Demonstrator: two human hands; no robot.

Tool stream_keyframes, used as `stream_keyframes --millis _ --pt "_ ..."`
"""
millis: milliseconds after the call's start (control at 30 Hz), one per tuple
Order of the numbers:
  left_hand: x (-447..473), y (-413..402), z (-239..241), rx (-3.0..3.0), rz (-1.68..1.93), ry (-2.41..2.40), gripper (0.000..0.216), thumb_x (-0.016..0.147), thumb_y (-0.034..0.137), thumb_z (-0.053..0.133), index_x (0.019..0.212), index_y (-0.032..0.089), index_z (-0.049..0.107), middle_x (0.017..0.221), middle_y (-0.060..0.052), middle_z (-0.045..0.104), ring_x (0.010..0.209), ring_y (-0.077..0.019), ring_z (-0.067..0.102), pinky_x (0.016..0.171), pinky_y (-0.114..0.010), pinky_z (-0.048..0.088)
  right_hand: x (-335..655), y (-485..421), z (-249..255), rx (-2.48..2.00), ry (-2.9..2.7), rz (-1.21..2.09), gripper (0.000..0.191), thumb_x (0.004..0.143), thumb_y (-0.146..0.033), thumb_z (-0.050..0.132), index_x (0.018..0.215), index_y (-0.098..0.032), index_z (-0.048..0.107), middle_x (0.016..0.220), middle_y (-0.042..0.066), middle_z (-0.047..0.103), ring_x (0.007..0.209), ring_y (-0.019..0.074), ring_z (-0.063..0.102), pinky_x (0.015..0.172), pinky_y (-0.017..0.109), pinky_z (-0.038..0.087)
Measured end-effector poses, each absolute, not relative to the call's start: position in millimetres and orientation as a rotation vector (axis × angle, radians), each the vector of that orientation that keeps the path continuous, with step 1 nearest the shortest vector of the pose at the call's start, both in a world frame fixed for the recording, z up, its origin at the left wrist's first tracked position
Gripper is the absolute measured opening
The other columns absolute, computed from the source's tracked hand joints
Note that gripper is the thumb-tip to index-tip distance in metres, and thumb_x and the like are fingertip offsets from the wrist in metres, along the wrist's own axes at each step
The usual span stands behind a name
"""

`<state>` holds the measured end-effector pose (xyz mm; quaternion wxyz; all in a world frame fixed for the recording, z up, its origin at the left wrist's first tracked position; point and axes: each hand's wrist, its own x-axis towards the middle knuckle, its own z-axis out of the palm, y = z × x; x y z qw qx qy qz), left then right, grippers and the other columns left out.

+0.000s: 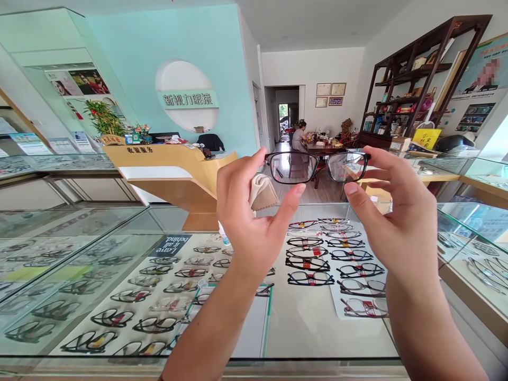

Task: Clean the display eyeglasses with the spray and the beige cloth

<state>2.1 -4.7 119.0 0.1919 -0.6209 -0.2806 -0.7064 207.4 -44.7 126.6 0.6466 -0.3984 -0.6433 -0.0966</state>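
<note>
I hold a pair of black-framed glasses (315, 166) up at eye level with both hands. My left hand (254, 211) pinches the left end of the frame and also grips a folded beige cloth (262, 193) against the palm. My right hand (392, 211) pinches the right end of the frame between thumb and fingers. Both lenses face me, above the glass display counter (333, 328).
Under the counter glass lie several rows of spectacle frames (317, 259). A wooden reception desk (166, 169) stands ahead on the left, and a dark shelf unit (413, 79) on the right. A person (298, 136) sits at a table at the back of the shop.
</note>
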Motion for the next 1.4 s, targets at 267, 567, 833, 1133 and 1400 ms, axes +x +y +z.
stream_keyframes --millis 267,567,833,1133,1400 --pt "2.4 -5.5 119.8 -1.768 -1.941 -0.769 0.059 0.095 0.049 0.082 0.147 0.029 0.062 0.136 -0.009 0.069 0.133 -0.0307 0.064 0.114 -0.050 0.054 207.2 -44.5 125.9 -0.915 -1.451 -0.240 0.051 0.094 -0.030 0.077 0.144 -0.032 0.066 0.139 0.007 0.073 0.110 0.0279 0.073 0.094 0.056 0.061" --pt "3.1 -4.8 120.7 -1.775 -1.930 -0.771 0.053 0.098 0.048 0.078 0.145 0.027 0.063 0.136 -0.009 0.071 0.132 -0.0296 0.066 0.114 -0.049 0.055 206.1 -43.6 126.4 -0.910 -1.440 -0.256 0.054 0.090 -0.025 0.079 0.142 -0.025 0.065 0.141 0.011 0.071 0.109 0.0264 0.073 0.092 0.052 0.060" --pt "1.4 -3.1 119.3 -1.753 -1.909 -0.790 0.058 0.095 0.051 0.082 0.145 0.027 0.063 0.137 -0.010 0.071 0.135 -0.0316 0.065 0.116 -0.052 0.055 206.3 -42.0 125.2 -0.939 -1.445 -0.277 0.052 0.090 -0.025 0.078 0.141 -0.027 0.064 0.141 0.011 0.072 0.108 0.0269 0.073 0.092 0.053 0.060" --pt "0.9 -1.1 118.6 -1.761 -1.922 -0.739 0.059 0.094 0.048 0.084 0.146 0.028 0.063 0.140 -0.010 0.070 0.139 -0.0326 0.064 0.120 -0.054 0.052 204.4 -41.3 124.3 -0.944 -1.436 -0.317 0.053 0.090 -0.024 0.078 0.142 -0.025 0.065 0.135 0.010 0.073 0.106 0.0264 0.073 0.087 0.050 0.061" --pt "2.3 -0.1 117.0 -1.820 -1.984 -0.817 0.057 0.098 0.052 0.078 0.147 0.027 0.061 0.142 -0.010 0.069 0.137 -0.0299 0.065 0.118 -0.051 0.055 198.6 -43.8 124.0 -0.888 -1.398 -0.336 0.053 0.093 -0.026 0.076 0.144 -0.032 0.063 0.141 0.008 0.070 0.106 0.0279 0.073 0.089 0.050 0.061"
